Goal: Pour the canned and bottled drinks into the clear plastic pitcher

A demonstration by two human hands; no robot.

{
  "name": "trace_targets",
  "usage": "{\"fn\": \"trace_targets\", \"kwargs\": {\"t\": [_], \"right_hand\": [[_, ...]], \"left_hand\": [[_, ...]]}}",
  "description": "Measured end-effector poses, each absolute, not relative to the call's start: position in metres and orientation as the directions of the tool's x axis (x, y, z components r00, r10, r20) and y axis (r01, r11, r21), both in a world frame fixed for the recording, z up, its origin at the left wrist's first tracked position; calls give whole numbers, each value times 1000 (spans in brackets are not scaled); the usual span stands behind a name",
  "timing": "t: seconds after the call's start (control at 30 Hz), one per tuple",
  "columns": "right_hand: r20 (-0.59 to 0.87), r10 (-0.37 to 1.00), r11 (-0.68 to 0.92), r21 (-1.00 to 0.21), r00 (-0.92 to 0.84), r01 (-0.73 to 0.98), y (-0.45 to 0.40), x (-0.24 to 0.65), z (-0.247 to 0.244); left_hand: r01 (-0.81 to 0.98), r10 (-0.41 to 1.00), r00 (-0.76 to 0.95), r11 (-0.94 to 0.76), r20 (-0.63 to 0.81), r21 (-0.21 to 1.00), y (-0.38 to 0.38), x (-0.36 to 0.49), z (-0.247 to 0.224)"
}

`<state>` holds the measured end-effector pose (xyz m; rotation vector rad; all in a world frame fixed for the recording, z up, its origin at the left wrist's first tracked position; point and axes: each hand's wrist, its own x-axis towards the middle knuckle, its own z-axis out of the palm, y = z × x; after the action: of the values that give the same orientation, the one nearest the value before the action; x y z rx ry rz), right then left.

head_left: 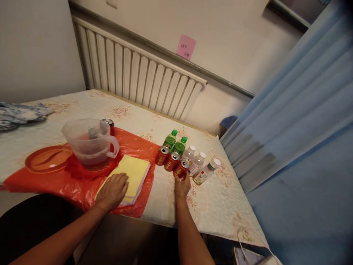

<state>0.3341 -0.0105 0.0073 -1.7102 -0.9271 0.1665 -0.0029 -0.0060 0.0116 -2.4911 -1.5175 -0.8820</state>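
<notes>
My left hand [113, 189] lies flat on a folded stack of yellow cloths [136, 173] with pale purple edges. With its fingers around the lower part, my right hand [182, 186] grips a red drink can [182, 167], the nearest of three. Beside it stand the middle red can [172, 162] and the far red can [162, 156], their tops showing dark openings. Behind them are two green-capped bottles [179, 146]. To the right of the held can stand white-capped clear bottles [198, 162], one [207, 172] with some liquid at the bottom.
A clear plastic jug [88, 147] stands on a red plastic sheet [55, 184], with an orange lid [48, 159] to its left. A dark can [109, 127] is behind the jug. A patterned cloth [22, 116] lies far left. A phone [250, 256] with a cable is lower right.
</notes>
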Motion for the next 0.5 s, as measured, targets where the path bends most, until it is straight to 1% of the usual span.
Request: {"fn": "trace_targets", "kwargs": {"t": [0.1,0.27,0.37,0.5], "right_hand": [[328,649,-96,-860,687,501,-11,333,8],[316,644,-172,-827,697,535,-14,331,11],[305,655,-178,-827,691,534,-16,330,14],[284,667,-169,-843,689,511,-17,330,17]], "left_hand": [[833,783,336,-507,523,223,-6,-3,11],[839,782,338,-502,525,208,-9,-3,14],[851,793,331,-485,511,201,-12,-1,17],[859,818,308,-459,485,228,-16,1,20]]}}
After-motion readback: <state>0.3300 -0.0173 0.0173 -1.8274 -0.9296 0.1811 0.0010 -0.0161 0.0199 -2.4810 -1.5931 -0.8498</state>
